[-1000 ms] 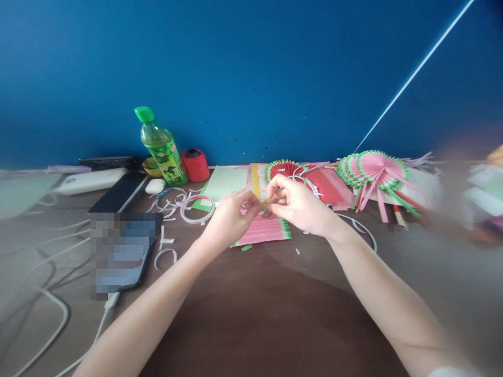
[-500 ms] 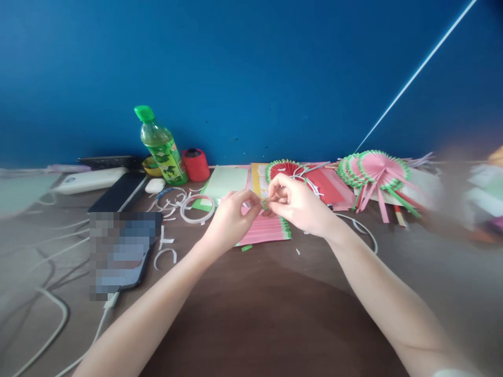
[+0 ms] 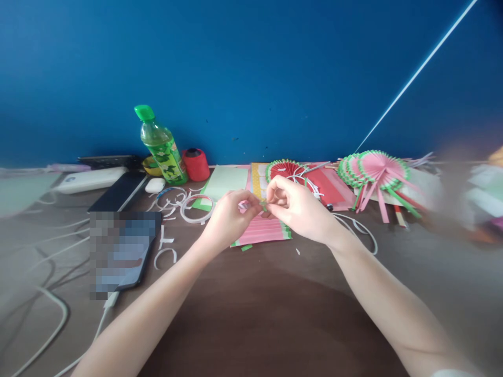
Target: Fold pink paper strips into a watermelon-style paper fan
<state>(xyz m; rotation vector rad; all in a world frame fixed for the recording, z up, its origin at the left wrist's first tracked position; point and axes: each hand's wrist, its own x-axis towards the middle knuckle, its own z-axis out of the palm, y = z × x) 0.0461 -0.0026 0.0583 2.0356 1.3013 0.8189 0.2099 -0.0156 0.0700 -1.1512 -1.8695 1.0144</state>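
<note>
- Closest to us is the brown bench (image 3: 251, 314), and our two bare arms reach out over it.
- On the near left lies a phone (image 3: 120, 251) with a white cable (image 3: 58, 314) curling beside it.
- Our left hand (image 3: 228, 217) and right hand (image 3: 301, 207) meet in the middle, just above the bench.
- Both grips are pinched nearly shut, fingertips touching, on one tiny green paper bit (image 3: 262, 205) (it is so small we can hardly make out its shape).
- The bit looks thin and light, green with maybe some pink. We cannot tell if it is folded or flat.
- What could go wrong? We think the bit could slip out and get lost among the scraps, because there is so little to hold.
- It could also tear or crumple if we pinch too hard.
- Right under our hands lies a pink pleated sheet (image 3: 263, 230) with a green edge.
- To the left are white curly strips (image 3: 173, 201) and a tape ring (image 3: 197, 208).
- Farther back stand a green bottle (image 3: 159, 146) and a red spool (image 3: 195, 164).
- At the back right are round pink fans (image 3: 377, 170), by the blue wall (image 3: 251, 68).
</note>
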